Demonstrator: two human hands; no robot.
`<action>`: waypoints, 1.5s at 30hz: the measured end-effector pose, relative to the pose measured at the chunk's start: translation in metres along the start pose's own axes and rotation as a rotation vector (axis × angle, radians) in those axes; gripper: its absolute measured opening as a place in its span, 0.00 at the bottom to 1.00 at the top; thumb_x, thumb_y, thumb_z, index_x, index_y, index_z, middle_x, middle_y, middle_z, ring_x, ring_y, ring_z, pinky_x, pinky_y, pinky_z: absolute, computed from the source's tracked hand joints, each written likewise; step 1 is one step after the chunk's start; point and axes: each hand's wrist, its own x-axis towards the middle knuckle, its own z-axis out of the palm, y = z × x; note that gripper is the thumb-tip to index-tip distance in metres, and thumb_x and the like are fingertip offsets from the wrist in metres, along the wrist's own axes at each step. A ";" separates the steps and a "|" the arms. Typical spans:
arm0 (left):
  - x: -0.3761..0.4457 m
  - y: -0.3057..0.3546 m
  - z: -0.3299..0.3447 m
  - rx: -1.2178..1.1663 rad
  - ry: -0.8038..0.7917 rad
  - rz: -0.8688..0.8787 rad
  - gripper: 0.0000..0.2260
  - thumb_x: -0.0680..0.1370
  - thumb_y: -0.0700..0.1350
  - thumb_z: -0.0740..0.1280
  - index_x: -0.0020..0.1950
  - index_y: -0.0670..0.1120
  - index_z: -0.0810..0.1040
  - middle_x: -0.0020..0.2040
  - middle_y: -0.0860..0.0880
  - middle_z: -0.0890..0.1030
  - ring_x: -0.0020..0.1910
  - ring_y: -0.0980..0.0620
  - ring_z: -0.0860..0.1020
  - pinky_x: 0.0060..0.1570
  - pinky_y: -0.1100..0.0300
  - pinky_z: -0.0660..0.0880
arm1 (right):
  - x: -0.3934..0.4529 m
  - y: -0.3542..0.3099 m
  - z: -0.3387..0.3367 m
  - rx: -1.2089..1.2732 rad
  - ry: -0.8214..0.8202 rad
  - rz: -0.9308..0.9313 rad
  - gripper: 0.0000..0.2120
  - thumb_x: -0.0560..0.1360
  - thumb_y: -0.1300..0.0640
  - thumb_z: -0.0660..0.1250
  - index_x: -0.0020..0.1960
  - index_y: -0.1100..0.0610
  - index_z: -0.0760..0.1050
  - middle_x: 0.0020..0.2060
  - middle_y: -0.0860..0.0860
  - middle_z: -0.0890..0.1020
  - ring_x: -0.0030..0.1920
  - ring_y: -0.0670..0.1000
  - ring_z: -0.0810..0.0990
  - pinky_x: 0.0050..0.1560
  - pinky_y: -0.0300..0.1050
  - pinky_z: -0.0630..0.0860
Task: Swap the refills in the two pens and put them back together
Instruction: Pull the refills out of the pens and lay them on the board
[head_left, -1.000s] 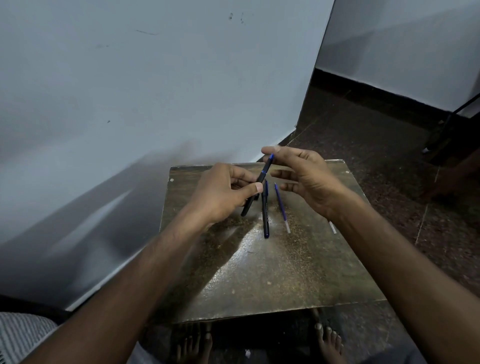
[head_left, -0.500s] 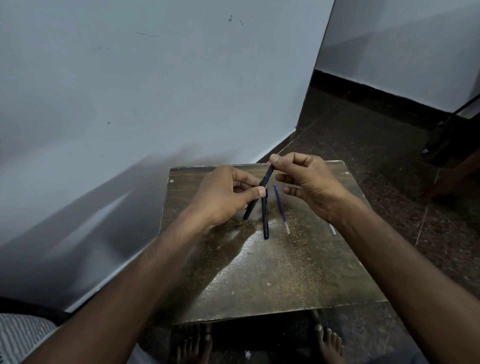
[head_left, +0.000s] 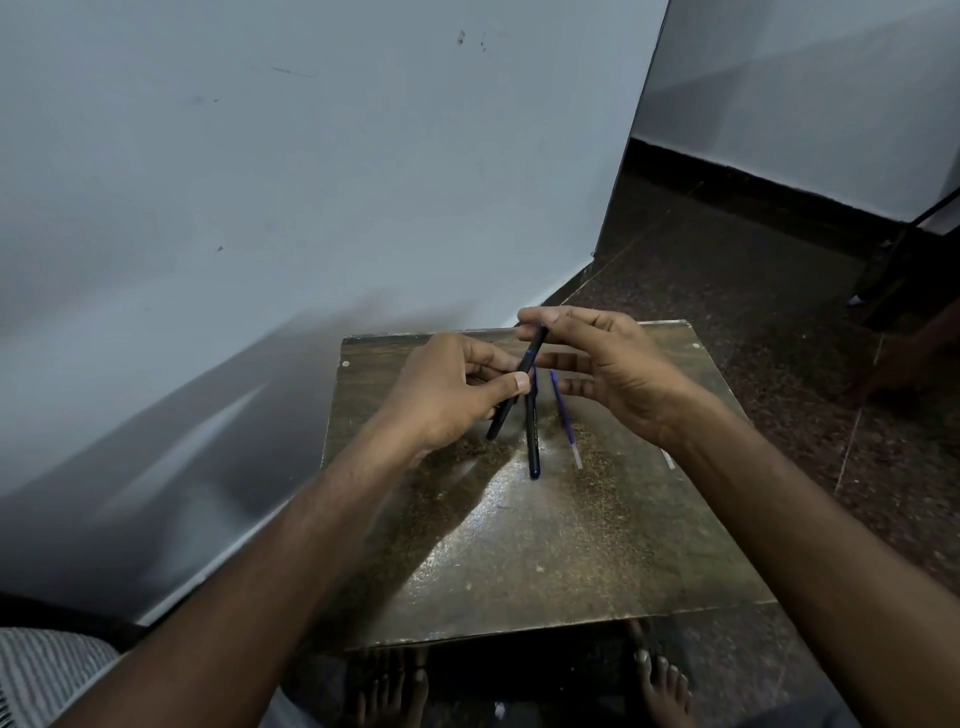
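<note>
My left hand (head_left: 447, 395) grips the middle of a dark pen (head_left: 525, 371) that slants up to the right above the small table (head_left: 545, 545). My right hand (head_left: 608, 369) pinches that pen's upper end with thumb and forefinger. Below the hands a second dark pen barrel (head_left: 533, 441) lies on the table, pointing toward me. Just right of it lies a loose blue refill (head_left: 565, 421) with a clear tip. A pale end of another thin piece (head_left: 668, 459) shows by my right wrist, the rest hidden.
The table top is worn, brownish and shiny, close to a white wall (head_left: 311, 182) on the left. Dark speckled floor (head_left: 753, 270) stretches to the right. My bare feet (head_left: 660, 686) show under the table's near edge.
My right hand's fingertips have shifted along the held pen's upper end, dipping and then rising again. The left hand's grip and the parts on the table stay put.
</note>
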 end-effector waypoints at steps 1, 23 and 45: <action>0.000 0.000 -0.001 0.001 0.004 -0.002 0.05 0.78 0.49 0.79 0.54 0.53 0.90 0.46 0.54 0.91 0.47 0.58 0.89 0.52 0.55 0.87 | 0.000 0.000 0.000 -0.007 0.000 -0.009 0.11 0.83 0.49 0.70 0.60 0.52 0.88 0.59 0.48 0.90 0.57 0.52 0.84 0.57 0.52 0.76; 0.006 -0.006 0.004 0.113 0.104 0.094 0.04 0.81 0.47 0.76 0.46 0.52 0.84 0.38 0.55 0.88 0.37 0.61 0.85 0.46 0.59 0.82 | 0.017 0.007 0.027 0.011 0.140 -0.149 0.12 0.82 0.56 0.74 0.40 0.54 0.79 0.41 0.52 0.87 0.33 0.39 0.79 0.40 0.40 0.70; 0.000 -0.007 -0.020 0.375 0.421 0.074 0.05 0.77 0.53 0.79 0.45 0.57 0.84 0.36 0.62 0.82 0.33 0.69 0.79 0.31 0.80 0.68 | 0.025 0.010 0.032 -1.672 0.024 -0.408 0.23 0.78 0.34 0.71 0.71 0.36 0.78 0.66 0.41 0.83 0.65 0.54 0.73 0.54 0.54 0.63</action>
